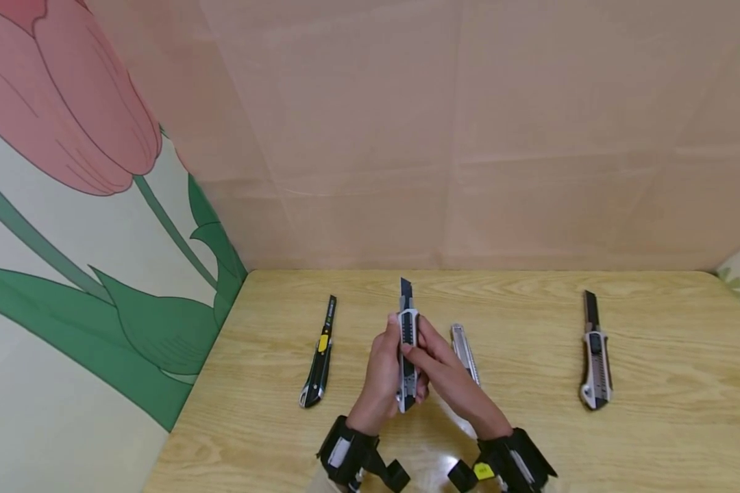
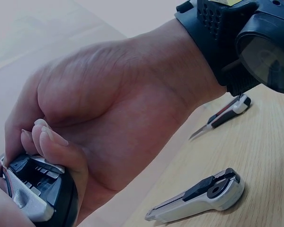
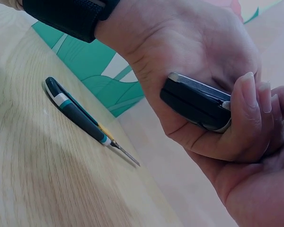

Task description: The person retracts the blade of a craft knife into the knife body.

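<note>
no readable text, blurred marks on black knife blade (image 1: 329,313)

The person's left hand (image 1: 376,375) is pointing forward, its thumb (image 1: 392,327) lying nearly straight and its fingers (image 2: 61,151) curling back toward the palm in a grip. The right hand (image 1: 453,380) is slanting inward from the other side, its thumb reaching across toward the left hand. The hands are meeting closely, while the left wrist (image 1: 364,419) and right wrist (image 1: 495,423) are standing well apart.
</note>
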`<state>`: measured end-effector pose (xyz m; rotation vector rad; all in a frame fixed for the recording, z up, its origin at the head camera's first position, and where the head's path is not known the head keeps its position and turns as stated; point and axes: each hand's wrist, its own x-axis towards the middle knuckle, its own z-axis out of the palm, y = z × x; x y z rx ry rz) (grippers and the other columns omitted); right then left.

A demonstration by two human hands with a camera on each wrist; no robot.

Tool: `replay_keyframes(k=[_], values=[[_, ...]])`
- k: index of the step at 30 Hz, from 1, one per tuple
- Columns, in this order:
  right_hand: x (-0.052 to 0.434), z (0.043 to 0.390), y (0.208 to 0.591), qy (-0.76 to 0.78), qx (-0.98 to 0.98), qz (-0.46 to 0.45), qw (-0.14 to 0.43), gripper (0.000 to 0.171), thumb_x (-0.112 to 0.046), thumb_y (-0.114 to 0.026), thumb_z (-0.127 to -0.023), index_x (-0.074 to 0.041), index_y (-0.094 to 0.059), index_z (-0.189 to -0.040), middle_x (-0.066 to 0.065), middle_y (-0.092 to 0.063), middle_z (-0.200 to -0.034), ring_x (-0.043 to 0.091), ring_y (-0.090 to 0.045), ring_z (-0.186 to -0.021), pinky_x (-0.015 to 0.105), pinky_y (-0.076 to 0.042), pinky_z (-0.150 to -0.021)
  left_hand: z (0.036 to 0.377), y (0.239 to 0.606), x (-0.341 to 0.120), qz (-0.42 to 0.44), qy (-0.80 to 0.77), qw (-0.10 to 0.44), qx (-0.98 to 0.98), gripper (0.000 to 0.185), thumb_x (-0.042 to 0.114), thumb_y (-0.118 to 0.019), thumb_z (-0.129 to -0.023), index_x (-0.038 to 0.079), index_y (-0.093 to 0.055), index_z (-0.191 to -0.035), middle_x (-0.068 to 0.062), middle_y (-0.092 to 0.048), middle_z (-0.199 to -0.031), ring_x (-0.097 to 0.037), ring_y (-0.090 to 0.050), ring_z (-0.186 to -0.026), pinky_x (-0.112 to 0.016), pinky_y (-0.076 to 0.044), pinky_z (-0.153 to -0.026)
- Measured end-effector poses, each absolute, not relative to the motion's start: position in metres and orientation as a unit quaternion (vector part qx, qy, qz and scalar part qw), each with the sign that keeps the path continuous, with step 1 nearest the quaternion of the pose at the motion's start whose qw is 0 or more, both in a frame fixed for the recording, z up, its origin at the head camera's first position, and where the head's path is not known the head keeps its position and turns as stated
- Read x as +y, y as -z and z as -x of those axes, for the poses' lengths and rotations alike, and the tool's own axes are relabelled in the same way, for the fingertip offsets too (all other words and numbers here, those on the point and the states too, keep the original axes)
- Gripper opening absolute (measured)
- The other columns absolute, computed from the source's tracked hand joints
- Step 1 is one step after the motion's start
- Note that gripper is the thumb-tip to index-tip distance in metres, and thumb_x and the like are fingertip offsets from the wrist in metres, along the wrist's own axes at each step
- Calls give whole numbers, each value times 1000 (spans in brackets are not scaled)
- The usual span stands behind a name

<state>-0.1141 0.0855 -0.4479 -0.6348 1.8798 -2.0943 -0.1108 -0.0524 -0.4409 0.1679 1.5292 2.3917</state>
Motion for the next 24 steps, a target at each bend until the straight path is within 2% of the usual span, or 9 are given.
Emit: replay_keyframes(k=[6,12,18,24], values=[[86,114,449,722,644,219,126,37,-16,-45,-111,-5,-37,-146,21,-48,-116,23,-57,-78,35,-55,-51,111,441,-53,-65,-831,148,533,61,55,-24,-111,4,-56,-102,-6,-54,-58,-15,-51,-39,-26,-46,-35],[85,114,450,728,634,226,134,43,-14,-47,-111,-7,-33,-151,21,-47,-120,22,-56,-74,35,-54,-45,111,441,-53,-61,-834,144,530,61,56,-24,-111,4,-56,-102,-6,-56,-65,-15,-52,-40,-26,-46,-35],[85,114,449,724,641,220,130,42,-15,-48,-110,-7,-34,-150,21,-45,-123,23,-55,-78,34,-54,-48,111,441,-54,-63,-830,145,534,60,54,-23,-112,5,-56,-103,-6,-56,-67,-15,-52,-41,-26,-47,-35],[83,115,451,725,641,217,128,40,-16,-48,-111,-7,-36,-147,23,-46,-118,20,-55,-70,34,-53,-44,112,442,-54,-57,-832,141,533,62,56,-25,-111,3,-57,-102,-6,-57,-66,-15,-52,-40,-26,-47,-35]])
